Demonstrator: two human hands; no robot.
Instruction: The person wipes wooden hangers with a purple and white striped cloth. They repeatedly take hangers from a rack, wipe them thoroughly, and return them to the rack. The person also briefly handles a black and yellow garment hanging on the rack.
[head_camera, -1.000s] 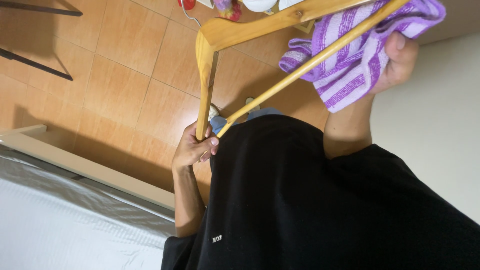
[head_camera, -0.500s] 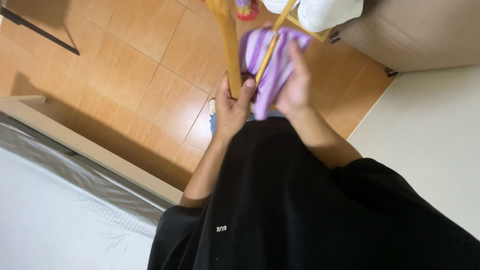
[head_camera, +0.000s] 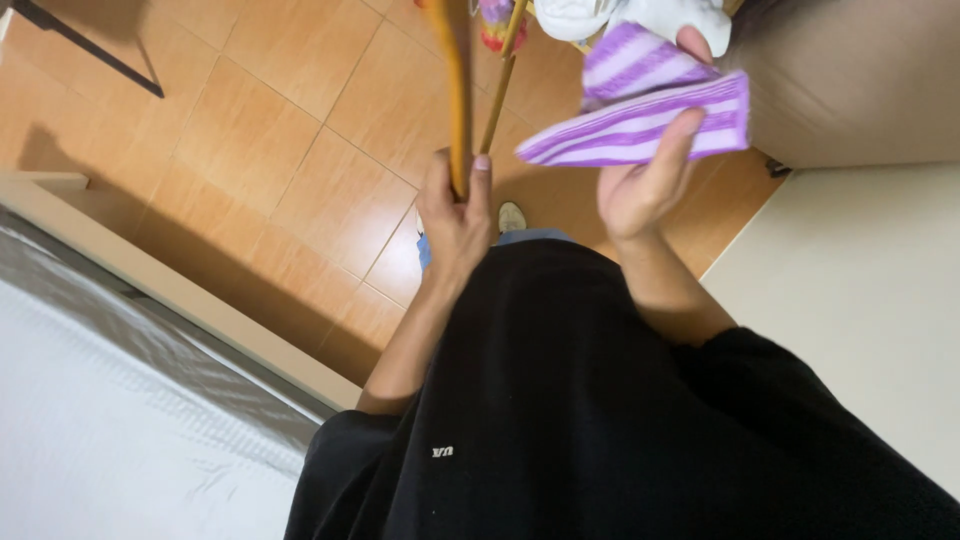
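Observation:
My left hand (head_camera: 455, 215) grips the lower end of a wooden clothes hanger (head_camera: 462, 90) that runs up out of the top of the view. My right hand (head_camera: 650, 170) holds a folded purple and white striped cloth (head_camera: 650, 110), thumb on its near side and fingers behind it. The cloth sits just right of the hanger, apart from it. My black shirt (head_camera: 620, 420) fills the lower part of the view.
Orange floor tiles (head_camera: 270, 150) lie below. A bed with a white sheet (head_camera: 110, 420) and pale frame is at the left. A white wall (head_camera: 860, 300) stands at the right. White cloth (head_camera: 640, 15) and a colourful item (head_camera: 497, 25) sit at the top edge.
My right hand has moved right and up, drawing the striped cloth away from the hanger. The hanger now stands more upright in my left hand.

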